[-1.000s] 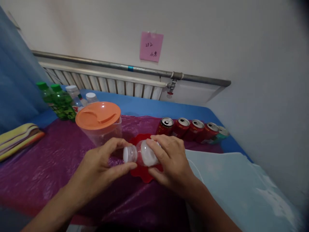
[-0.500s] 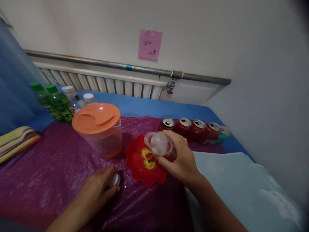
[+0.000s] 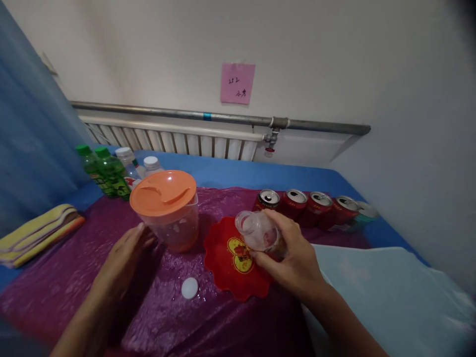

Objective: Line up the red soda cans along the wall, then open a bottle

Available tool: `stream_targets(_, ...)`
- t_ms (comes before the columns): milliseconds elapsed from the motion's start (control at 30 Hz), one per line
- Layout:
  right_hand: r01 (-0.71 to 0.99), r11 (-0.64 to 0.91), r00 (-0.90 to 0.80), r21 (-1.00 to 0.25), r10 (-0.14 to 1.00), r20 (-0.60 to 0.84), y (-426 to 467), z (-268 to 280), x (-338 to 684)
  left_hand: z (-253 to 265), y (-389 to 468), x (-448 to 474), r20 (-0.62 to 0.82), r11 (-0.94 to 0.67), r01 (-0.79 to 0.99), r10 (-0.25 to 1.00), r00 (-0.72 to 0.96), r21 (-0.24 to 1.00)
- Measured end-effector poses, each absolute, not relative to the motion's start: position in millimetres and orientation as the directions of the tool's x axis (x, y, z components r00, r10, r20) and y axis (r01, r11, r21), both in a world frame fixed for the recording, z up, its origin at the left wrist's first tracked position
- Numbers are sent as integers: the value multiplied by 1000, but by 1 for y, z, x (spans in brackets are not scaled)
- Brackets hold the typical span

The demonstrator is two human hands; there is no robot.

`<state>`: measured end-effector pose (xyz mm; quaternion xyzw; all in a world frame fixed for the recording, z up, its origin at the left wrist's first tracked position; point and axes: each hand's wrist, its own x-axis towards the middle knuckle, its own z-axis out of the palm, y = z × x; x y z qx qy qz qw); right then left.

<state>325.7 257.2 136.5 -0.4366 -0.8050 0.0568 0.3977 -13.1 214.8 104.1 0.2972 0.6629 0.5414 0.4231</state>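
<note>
My right hand is closed around a clear plastic bottle, uncapped and tilted with its mouth to the left. It is over a red scalloped plate with a yellow design. My left hand is open, fingers stretched toward the lower left side of a clear pitcher with an orange lid. Whether the fingertips touch the pitcher I cannot tell. A white bottle cap lies on the wet purple plastic sheet, left of the plate.
Several drink cans stand in a row behind the plate. Green-capped bottles and white-capped bottles are at the back left. A folded yellow towel lies far left, a pale blue cloth at right. Pipe and radiator line the wall.
My left hand has let go of the white cap, which now lies on the sheet, and has moved left and up beside the pitcher. The right hand still holds the bottle over the plate.
</note>
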Motion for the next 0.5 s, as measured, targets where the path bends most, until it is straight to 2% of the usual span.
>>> stream_targets(67, 654, 613, -304, -443, 749, 588, 257, 136, 325, 100, 230, -6, -275, 229, -159, 871, -406, 960)
stream_targets(167, 663, 603, -307, -445, 760, 573, 257, 136, 325, 99, 252, 3, -277, 208, -210, 882, -382, 955)
stream_targets(500, 662, 587, -301, -465, 777, 553, 261, 130, 328, 108, 282, 3, -280, 212, -195, 841, -464, 958)
